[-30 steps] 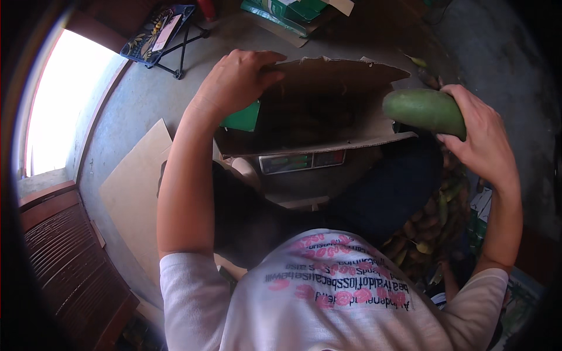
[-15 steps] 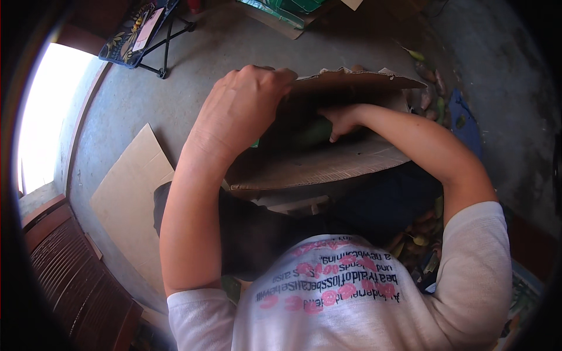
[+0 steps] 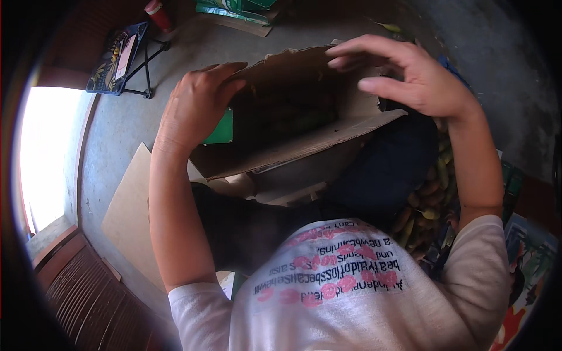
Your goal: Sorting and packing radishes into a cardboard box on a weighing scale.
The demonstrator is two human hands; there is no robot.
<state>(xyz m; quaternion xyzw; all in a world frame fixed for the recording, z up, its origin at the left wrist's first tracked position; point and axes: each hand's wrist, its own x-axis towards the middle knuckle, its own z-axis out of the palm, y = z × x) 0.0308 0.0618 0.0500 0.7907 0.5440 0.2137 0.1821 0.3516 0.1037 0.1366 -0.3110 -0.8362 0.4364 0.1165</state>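
An open cardboard box (image 3: 304, 149) tilts in front of me between my hands. Its shadowed inside holds several long, dark greenish things (image 3: 298, 120), too dim to name. My left hand (image 3: 196, 105) grips the box's upper left edge, thumb on the inner side. Beneath that hand shows a bright green panel (image 3: 221, 128) at the box's left end. Over the upper right corner of the box is my right hand (image 3: 410, 76), thumb and fingers spread, with nothing in it.
Long green and brown vegetables (image 3: 430, 205) lie heaped on the floor at my right. A flat cardboard sheet (image 3: 132, 205) lies left. Farther off are a folding stool (image 3: 120, 61), a red cup (image 3: 158, 14) and green cartons (image 3: 234, 9). A slatted brown wooden piece (image 3: 88, 292) stands lower left.
My right hand has come out of the box and risen to its upper right corner, fingers spread. My left hand has shifted left and a little down along with the box's edge.
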